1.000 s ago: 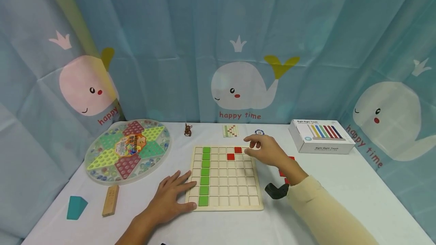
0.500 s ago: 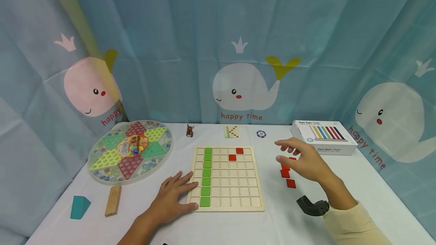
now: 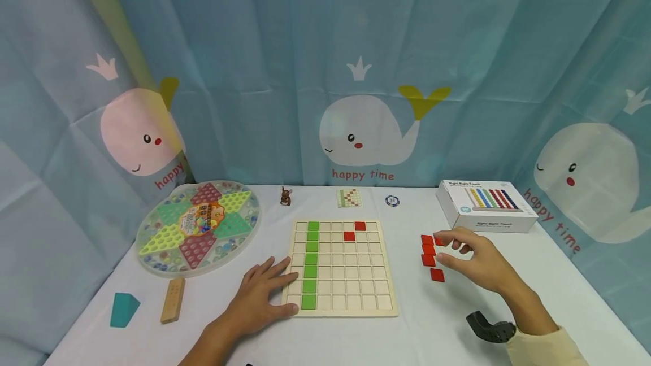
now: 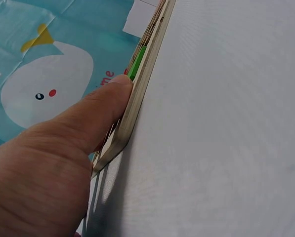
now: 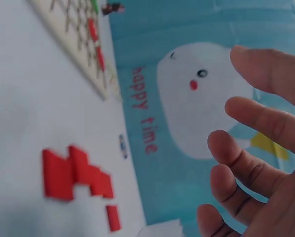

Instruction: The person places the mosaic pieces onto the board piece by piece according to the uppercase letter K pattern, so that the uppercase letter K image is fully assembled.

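Note:
A wooden grid board [image 3: 339, 298] lies mid-table, one column filled with green tiles [image 3: 310, 271]. Two red tiles [image 3: 348, 236] sit diagonally near its far right corner. My left hand [image 3: 258, 297] rests at the board's left edge with fingers spread; in the left wrist view the thumb [image 4: 100, 106] lies over the board's edge. Right of the board are several loose red tiles [image 3: 428, 260], also visible in the right wrist view as a red cluster [image 5: 58, 175]. Just above and beside them hovers my right hand [image 3: 478, 258], fingers loosely bent and apart, nothing held.
A round Chinese checkers board [image 3: 198, 227] lies at the left, with a wooden block [image 3: 173, 300] and teal block [image 3: 124, 309] nearer. Along the back are a small brown figurine [image 3: 286, 196], a pattern card [image 3: 349, 197], a poker chip [image 3: 392, 201] and a white box [image 3: 485, 206].
My right hand has moved from above the board's far right corner rightward and nearer, to the loose red tiles. The left hand stays at the board's edge.

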Motion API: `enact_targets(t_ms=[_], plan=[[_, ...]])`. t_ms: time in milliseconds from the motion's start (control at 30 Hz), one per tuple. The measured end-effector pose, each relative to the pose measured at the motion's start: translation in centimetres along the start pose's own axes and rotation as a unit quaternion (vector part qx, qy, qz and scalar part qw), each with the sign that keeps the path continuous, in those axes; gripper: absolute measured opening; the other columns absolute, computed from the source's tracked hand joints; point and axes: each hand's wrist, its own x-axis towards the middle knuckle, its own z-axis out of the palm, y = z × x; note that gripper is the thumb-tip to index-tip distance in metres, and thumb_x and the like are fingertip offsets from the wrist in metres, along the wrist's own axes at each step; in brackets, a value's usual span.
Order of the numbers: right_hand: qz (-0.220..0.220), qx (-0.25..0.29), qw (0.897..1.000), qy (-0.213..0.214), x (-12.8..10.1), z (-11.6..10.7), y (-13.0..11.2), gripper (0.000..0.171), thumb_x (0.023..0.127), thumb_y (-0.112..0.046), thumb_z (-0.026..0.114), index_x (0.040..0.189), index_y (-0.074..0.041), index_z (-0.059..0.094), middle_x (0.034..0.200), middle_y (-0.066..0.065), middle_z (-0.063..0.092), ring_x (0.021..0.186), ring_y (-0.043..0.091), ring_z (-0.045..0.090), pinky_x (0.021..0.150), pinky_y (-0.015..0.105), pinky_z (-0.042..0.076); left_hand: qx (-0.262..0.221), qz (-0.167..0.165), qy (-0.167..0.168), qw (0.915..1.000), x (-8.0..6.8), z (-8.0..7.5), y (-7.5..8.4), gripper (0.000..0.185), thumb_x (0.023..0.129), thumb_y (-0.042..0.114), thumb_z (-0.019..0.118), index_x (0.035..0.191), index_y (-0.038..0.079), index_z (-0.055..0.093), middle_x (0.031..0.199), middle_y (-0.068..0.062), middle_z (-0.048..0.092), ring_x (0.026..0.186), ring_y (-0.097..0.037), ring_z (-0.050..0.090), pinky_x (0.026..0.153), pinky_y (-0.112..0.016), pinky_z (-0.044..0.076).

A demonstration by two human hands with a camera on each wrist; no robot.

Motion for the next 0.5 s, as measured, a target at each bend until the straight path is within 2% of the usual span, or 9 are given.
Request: enact_targets(t_ms=[233, 500], plan=[[0.023, 0.004, 1.000, -0.016, -1.0, 0.5, 2.1, 0.038, 0.084, -0.027, 0.075, 0.118, -0.009, 0.068, 0.098, 0.001, 0.061, 0.087, 0.023, 0.049, 0.071, 0.030, 0.048, 0.000, 0.003, -0.002, 1.0000, 0.1, 0.0, 0.1, 0.069, 0.076, 0.062, 0.070, 0.131, 0.021, 0.063, 0.151, 0.000, 0.038, 0.142, -0.036, 0.018, 0.108, -0.058, 0.008], [0.051, 0.034, 0.997, -0.044, -1.6, 1.8, 4.8, 0.036, 0.084, -0.024, 0.076, 0.116, -0.009, 0.069, 0.095, -0.002, 0.060, 0.085, 0.020, 0.049, 0.066, 0.027, 0.045, 0.006, 0.001, -0.006, 1.0000, 0.0, -0.1, 0.1, 0.068, 0.077, 0.062, 0.070, 0.131, 0.021, 0.063, 0.151, 0.000, 0.038, 0.142, -0.036, 0.018, 0.108, -0.058, 0.009]])
